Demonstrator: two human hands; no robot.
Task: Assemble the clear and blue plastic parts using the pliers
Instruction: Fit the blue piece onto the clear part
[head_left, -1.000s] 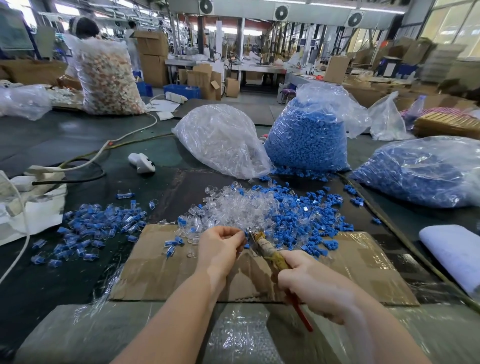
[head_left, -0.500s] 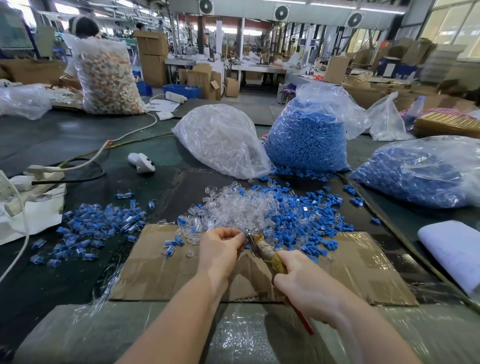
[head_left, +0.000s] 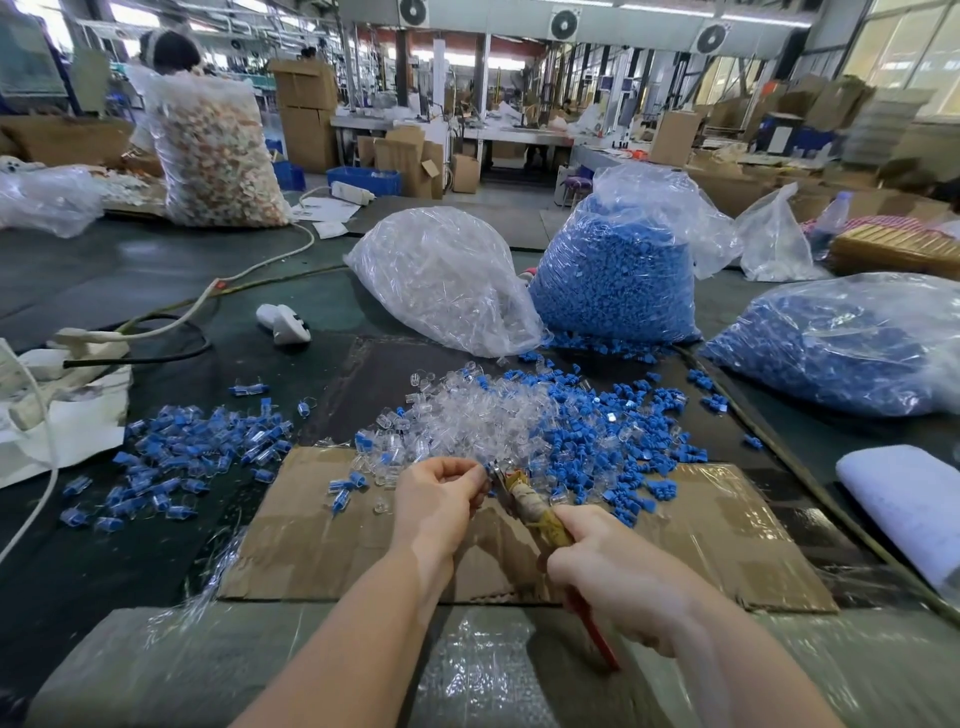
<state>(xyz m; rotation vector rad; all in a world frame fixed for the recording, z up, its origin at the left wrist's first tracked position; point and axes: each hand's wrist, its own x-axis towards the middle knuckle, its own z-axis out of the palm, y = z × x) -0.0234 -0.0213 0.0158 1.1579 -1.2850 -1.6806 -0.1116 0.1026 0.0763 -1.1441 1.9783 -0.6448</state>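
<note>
Head view, left hand (head_left: 441, 506) pinching a tiny part at the pliers (head_left: 524, 501) tip, right hand (head_left: 618, 577) wrapped round the handles, both over the cardboard sheet (head_left: 322, 545), loose clear and blue parts (head_left: 524, 421) heaped just beyond, bare cardboard near the front edge, no readable writing.

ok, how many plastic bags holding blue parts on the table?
2: blue bag standing behind the loose pile, beside the clear-parts bag; second blue bag lying at right. More could be out of frame.
</note>
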